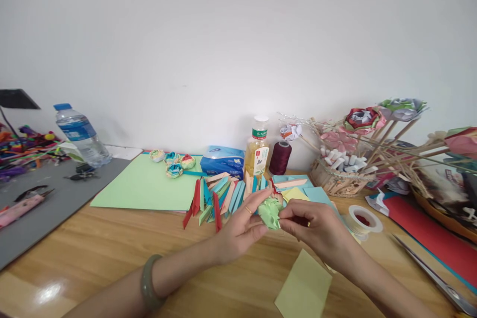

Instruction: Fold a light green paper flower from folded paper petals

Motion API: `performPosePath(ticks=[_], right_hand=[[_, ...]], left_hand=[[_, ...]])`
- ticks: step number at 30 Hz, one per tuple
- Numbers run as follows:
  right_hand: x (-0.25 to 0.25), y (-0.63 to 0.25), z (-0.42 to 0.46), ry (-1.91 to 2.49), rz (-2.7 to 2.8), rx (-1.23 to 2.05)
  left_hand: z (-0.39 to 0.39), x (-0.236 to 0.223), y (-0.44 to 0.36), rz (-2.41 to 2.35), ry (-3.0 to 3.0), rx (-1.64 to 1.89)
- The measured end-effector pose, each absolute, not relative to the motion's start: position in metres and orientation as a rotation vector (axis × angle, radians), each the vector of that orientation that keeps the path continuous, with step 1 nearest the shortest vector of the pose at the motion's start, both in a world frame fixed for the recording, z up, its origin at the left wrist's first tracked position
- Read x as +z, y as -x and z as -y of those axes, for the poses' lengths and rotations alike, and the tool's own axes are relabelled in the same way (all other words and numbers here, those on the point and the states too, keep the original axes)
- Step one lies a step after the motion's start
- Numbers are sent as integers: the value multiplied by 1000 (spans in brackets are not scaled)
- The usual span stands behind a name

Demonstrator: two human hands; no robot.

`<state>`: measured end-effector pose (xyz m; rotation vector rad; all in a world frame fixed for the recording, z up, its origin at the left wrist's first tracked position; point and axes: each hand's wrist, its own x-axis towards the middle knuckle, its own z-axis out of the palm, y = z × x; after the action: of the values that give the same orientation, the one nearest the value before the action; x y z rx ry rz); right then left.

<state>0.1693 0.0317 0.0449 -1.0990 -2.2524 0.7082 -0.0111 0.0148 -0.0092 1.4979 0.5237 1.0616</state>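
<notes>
A light green folded paper flower (pixel 270 212) is held between my two hands above the table. My left hand (pixel 244 226), with a ring on one finger, cups it from the left side. From the right, the fingertips of my right hand (pixel 316 223) pinch its edge, and the right palm is hidden. Behind my left hand lies a pile of folded paper strips (pixel 219 198) in red, blue, green and peach. A pale yellow paper sheet (pixel 304 285) rests on the table below my right hand.
Finished paper flowers (pixel 174 159) sit on a green sheet (pixel 149 189). Behind are a tissue pack (pixel 222 161), tea bottle (pixel 258 151) and thread cone (pixel 280 158). At right are a tape spool (pixel 363 221), scissors (pixel 428 271) and a basket (pixel 337 179); a water bottle (pixel 82 134) stands left.
</notes>
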Motion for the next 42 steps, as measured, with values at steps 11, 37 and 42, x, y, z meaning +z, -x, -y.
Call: performPosePath(ticks=[11,37,42], right_hand=[[47,-173,-33,1077,2350,718],[38,-166,-34,1319,2027,1118],[49,-169,-34,1242,1990,1224]], left_hand=[[-19,-10,12,-542,-1479,1080],[-18,-11,13,-561,-1518,989],[-21,-11,12,-531,-1207,1047]])
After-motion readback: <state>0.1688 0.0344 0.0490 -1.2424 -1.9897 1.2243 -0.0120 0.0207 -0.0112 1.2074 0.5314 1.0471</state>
